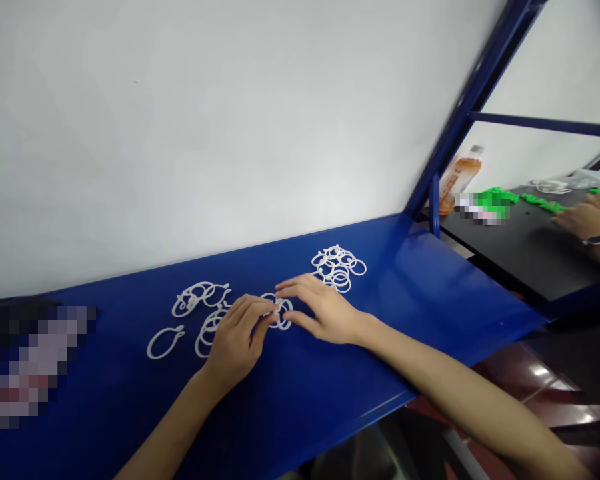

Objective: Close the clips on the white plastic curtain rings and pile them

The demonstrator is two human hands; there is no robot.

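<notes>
Left hand (237, 340) curled, fingertips pinched on a white plastic ring (281, 313) lying mid blue shelf (430, 293); right hand (325, 313) nearly flat, fingers stretched, touching the same ring, grip cannot be told. Loose rings crowd both sides: a heap (339, 268) just behind the right hand, a cluster (200, 297) and a single ring (165, 341) left. Far right, a co-worker's hand (587, 217) rests on a black table (520, 253) near green parts (500, 197) and a bottle (461, 177).

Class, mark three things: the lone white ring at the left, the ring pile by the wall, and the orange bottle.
lone white ring (150, 345), head view, left edge of its band.
ring pile (338, 268), head view, middle of the heap.
orange bottle (459, 179), head view, its label.
</notes>
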